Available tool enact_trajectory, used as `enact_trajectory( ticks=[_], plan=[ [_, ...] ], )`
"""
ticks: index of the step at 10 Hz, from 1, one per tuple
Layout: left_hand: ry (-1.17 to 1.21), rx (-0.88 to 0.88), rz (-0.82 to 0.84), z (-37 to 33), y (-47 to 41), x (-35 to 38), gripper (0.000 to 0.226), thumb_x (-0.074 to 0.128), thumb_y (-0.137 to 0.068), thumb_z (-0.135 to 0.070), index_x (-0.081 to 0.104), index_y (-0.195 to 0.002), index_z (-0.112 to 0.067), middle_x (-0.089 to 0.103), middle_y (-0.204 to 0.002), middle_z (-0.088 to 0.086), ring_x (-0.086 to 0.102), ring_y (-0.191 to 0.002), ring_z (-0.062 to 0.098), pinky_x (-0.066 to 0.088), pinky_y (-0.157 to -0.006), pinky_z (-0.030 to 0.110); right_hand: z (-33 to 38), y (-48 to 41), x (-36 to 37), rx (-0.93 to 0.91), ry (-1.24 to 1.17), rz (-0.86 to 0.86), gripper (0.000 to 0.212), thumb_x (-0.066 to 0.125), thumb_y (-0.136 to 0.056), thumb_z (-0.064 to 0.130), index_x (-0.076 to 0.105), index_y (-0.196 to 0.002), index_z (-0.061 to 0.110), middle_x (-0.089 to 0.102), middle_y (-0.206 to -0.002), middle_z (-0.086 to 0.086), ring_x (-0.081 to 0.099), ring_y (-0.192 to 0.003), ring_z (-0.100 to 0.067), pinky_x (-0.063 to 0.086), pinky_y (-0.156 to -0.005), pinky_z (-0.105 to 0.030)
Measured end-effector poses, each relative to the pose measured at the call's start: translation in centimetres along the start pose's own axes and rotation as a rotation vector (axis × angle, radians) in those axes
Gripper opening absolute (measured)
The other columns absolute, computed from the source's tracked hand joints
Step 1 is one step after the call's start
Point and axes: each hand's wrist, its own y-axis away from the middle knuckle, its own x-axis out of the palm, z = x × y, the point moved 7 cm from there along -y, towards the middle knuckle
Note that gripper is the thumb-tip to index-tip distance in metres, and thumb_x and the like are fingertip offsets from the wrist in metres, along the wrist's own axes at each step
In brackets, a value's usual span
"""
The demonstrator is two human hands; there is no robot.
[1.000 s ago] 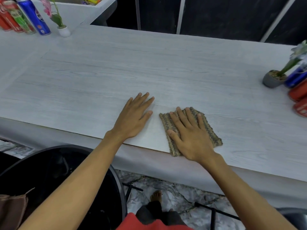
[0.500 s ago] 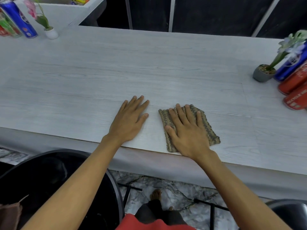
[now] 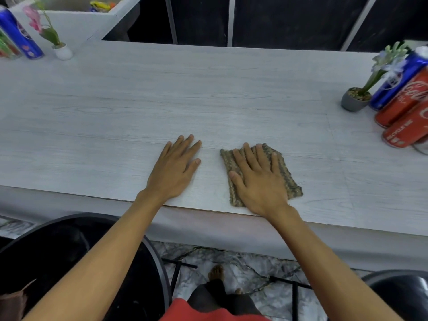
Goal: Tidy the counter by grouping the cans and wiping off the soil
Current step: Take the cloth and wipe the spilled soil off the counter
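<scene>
My right hand (image 3: pixel 259 184) lies flat on a folded brown knitted cloth (image 3: pixel 292 185) and presses it onto the pale wood-grain counter (image 3: pixel 208 100) near the front edge. Beside it, my left hand (image 3: pixel 172 172) rests palm down on the bare counter with fingers spread and holds nothing. At the far right stand a blue can (image 3: pixel 398 82) and two red cans (image 3: pixel 403 103) close together. A second blue can (image 3: pixel 19 35) stands at the far left with other cans cut off by the frame. I see no soil on the counter.
A grey pot with a flower (image 3: pixel 354 101) stands just left of the right-hand cans. A small white pot with a pink flower (image 3: pixel 62 50) sits beside the left cans. Black stools (image 3: pixel 58 251) stand below the counter's front edge.
Both hands and the cloth have stayed in nearly the same place. The view has turned a little to the right, so more of the right-hand cans shows.
</scene>
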Motion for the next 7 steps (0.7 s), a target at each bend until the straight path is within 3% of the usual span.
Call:
enact_trajectory(
  ticks=[1, 3, 5, 7],
  plan=[
    [0.0, -0.001, 0.006, 0.0, 0.0, 0.0, 0.052, 0.026, -0.103, -0.042, 0.02, -0.153, -0.026, 0.011, -0.161, -0.006, 0.0, -0.148, 0.01, -0.002, -0.12, 0.033, 0.5, 2.9, 0.7, -0.103, 0.006, 0.024, 0.062, 0.002, -0.097, 0.059, 0.005, -0.153, 0.035, -0.005, -0.161, 0.009, -0.014, -0.147, -0.014, -0.015, -0.117, -0.04],
    [0.0, -0.007, -0.003, -0.1, 0.1, 0.0, 0.052, 0.026, -0.103, -0.041, 0.021, -0.153, -0.026, 0.011, -0.161, -0.006, 0.0, -0.148, 0.01, -0.002, -0.12, 0.032, -3.1, 0.8, -0.1, 0.079, -0.003, 0.011, 0.063, 0.007, -0.096, 0.058, 0.006, -0.154, 0.033, -0.005, -0.162, 0.007, -0.014, -0.147, -0.015, -0.015, -0.117, -0.043],
    [-0.004, 0.006, -0.002, 0.1, -0.1, 0.2, 0.052, 0.026, -0.103, -0.042, 0.021, -0.153, -0.026, 0.012, -0.161, -0.005, 0.001, -0.148, 0.01, -0.001, -0.12, 0.033, 2.3, 1.5, 1.2, -0.053, 0.0, -0.004, 0.063, 0.007, -0.098, 0.057, 0.009, -0.154, 0.029, -0.002, -0.162, 0.004, -0.013, -0.148, -0.018, -0.016, -0.116, -0.044],
    [0.012, 0.009, -0.006, 0.0, -0.1, 0.2, 0.053, 0.027, -0.103, -0.043, 0.022, -0.152, -0.027, 0.013, -0.161, -0.006, 0.001, -0.148, 0.009, -0.001, -0.12, 0.033, -1.2, -0.4, 0.4, 0.095, 0.001, 0.007, 0.064, 0.005, -0.096, 0.058, 0.003, -0.154, 0.03, -0.008, -0.162, 0.003, -0.017, -0.147, -0.017, -0.016, -0.116, -0.046]
  ],
)
